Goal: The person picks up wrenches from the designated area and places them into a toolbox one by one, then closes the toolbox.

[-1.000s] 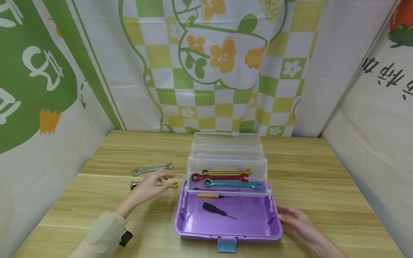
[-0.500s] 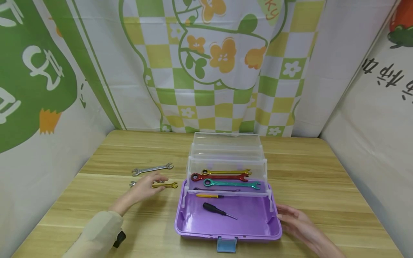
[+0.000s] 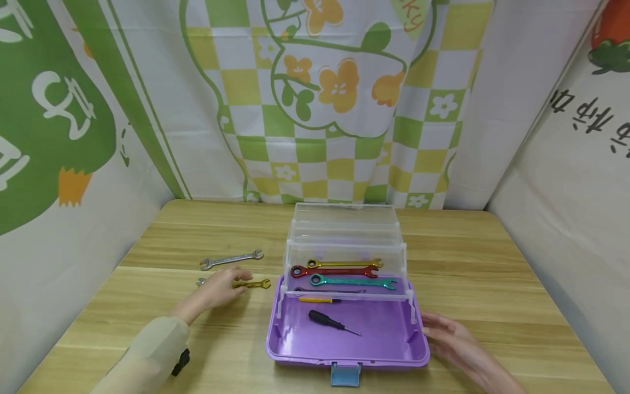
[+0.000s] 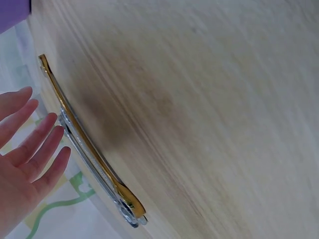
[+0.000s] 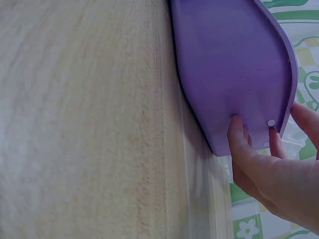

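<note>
My left hand is low over a gold wrench on the table, covering its middle in the head view. In the left wrist view the fingers are spread and relaxed beside the gold wrench, with a silver wrench lying along it. Another silver wrench lies just behind. At the right end of a purple toolbox, my right hand touches the outer wall with its fingertips, one digit up at the rim. A black-handled screwdriver lies inside the box.
The box's clear tiered lid trays stand raised at the back. Gold, red and green wrenches show there. A yellow tool lies below them. A blue latch hangs in front.
My left hand has moved left and down over the gold wrench, uncovering more of its right end. The right hand stays at the box's side.
</note>
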The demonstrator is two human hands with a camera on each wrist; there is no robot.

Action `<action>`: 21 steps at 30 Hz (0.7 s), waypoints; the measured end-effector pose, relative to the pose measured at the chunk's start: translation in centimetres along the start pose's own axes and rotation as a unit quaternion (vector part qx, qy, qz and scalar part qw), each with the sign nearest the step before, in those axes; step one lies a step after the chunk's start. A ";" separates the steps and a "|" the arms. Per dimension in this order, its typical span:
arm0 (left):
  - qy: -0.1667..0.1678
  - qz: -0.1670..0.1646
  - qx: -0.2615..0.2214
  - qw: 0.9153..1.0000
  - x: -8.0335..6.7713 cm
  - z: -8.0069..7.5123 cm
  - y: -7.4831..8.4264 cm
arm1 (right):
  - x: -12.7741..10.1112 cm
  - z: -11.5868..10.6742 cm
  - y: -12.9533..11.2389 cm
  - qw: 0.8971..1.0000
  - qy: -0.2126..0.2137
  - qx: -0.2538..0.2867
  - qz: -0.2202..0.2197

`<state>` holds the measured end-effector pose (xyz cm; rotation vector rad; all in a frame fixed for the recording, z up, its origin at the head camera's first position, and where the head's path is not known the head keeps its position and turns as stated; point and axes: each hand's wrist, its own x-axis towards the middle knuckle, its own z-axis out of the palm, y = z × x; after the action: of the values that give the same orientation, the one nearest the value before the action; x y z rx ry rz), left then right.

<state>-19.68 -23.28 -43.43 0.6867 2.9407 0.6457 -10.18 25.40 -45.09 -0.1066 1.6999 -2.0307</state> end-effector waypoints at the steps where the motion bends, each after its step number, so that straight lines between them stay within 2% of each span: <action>1: -0.001 -0.001 0.002 1.000 0.0 0.0 -0.1 | 0.0 0.0 0.0 1.000 0.000 0.000 0.000; 6: -0.007 0.001 0.015 1.000 0.2 0.2 -0.4 | 0.0 0.0 0.0 1.000 0.001 -0.002 0.001; 15: -0.031 -0.018 0.025 0.999 0.4 0.1 -0.3 | 0.1 0.1 0.0 1.000 0.016 -0.007 0.007; 21: -0.031 -0.020 0.043 0.998 0.7 0.3 -0.6 | 0.1 0.0 0.0 1.000 0.008 -0.001 0.004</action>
<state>-20.47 -23.31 -43.91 0.6417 2.9306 0.4883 -10.23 25.38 -45.13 -0.0856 1.7099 -2.0286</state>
